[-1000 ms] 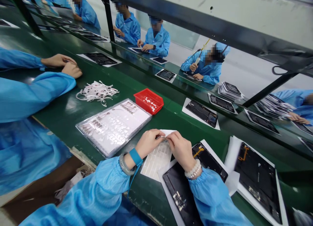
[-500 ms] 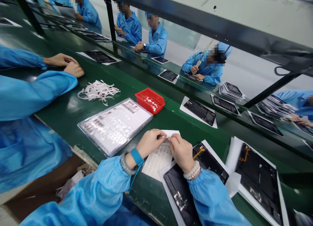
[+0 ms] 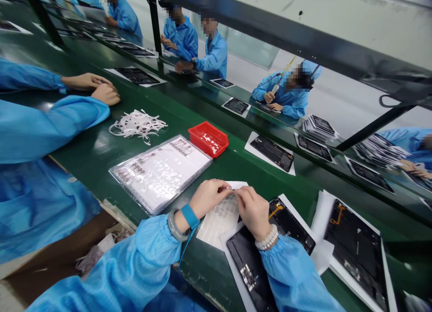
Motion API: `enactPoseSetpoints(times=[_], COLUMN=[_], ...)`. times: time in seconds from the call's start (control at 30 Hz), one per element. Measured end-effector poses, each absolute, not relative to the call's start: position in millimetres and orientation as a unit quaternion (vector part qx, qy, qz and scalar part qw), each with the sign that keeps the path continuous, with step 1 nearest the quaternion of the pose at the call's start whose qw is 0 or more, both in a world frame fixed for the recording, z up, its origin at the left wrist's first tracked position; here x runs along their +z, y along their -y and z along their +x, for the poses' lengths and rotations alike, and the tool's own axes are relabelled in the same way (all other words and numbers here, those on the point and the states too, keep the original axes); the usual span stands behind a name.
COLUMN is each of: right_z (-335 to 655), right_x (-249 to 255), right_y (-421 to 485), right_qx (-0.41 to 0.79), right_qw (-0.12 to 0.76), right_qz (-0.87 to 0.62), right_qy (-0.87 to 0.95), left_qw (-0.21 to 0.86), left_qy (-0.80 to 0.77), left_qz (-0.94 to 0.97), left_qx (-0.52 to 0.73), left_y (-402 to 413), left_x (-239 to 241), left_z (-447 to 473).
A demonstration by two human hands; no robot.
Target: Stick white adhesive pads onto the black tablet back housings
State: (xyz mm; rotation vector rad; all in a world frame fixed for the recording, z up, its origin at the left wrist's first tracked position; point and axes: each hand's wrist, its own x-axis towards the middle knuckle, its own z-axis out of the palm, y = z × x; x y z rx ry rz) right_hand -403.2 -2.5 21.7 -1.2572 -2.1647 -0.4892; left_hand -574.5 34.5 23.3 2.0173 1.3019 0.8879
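My left hand (image 3: 208, 196) and my right hand (image 3: 252, 207) meet in a pinch over a white sticker sheet (image 3: 218, 216) that lies on the green belt. Both sets of fingertips close on something small and thin between them, which I cannot make out. Under my right wrist lies an opened tablet (image 3: 266, 246) with black insides, on a white sheet. A clear tray of small parts (image 3: 161, 172) sits to the left of my left hand.
A red bin (image 3: 208, 139) stands behind the clear tray, and a heap of white strips (image 3: 137, 123) lies further left. Another opened tablet (image 3: 357, 246) lies at right, more tablets (image 3: 272, 152) ride the belt. A co-worker's hands (image 3: 97, 88) rest at left; several people sit opposite.
My hands stay pinched together over the sticker sheet, almost still. The tablets on the far belt have slid to the left.
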Motion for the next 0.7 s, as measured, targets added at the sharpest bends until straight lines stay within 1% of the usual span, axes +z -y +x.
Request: enactPoseSetpoints(times=[0.1, 0.23, 0.3, 0.37, 0.43, 0.5, 0.57, 0.63, 0.7], right_z=[-403.7, -407.1, -407.8, -404.1, -393.6, -378.0, -362.7, -352.9, -350.3], right_x=[22.9, 22.3, 24.7, 31.4, 41.5, 51.5, 57.2, 56.3, 50.1], right_y=[-0.7, -3.2, -0.4, 7.5, 21.1, 39.8, 61.4, 82.8, 100.4], right_qx=[-0.125, -0.125, -0.097, -0.011, 0.113, 0.227, 0.31, 0.351, 0.347], right_qw=[0.315, 0.293, 0.291, 0.31, 0.336, 0.338, 0.301, 0.252, 0.211], right_qz=[-0.514, -0.499, -0.5, -0.522, -0.555, -0.58, -0.587, -0.586, -0.594], right_qy=[0.788, 0.806, 0.81, 0.794, 0.753, 0.706, 0.685, 0.686, 0.694], left_qw=[0.282, 0.27, 0.258, 0.243, 0.231, 0.198, 0.135, 0.089, 0.112], left_qy=[-0.486, -0.488, -0.491, -0.493, -0.494, -0.504, -0.501, -0.45, -0.356], left_qz=[0.757, 0.761, 0.764, 0.771, 0.778, 0.778, 0.782, 0.812, 0.867], left_qx=[0.333, 0.332, 0.329, 0.322, 0.312, 0.318, 0.344, 0.36, 0.33], left_y=[-34.9, -36.2, -37.4, -37.9, -35.5, -27.4, -11.5, 12.4, 41.4], left_x=[22.0, 20.1, 20.0, 20.9, 22.9, 25.8, 29.1, 31.1, 29.7], left_z=[-574.3, -573.2, -574.0, -576.7, -581.1, -585.7, -588.9, -589.2, -586.0])
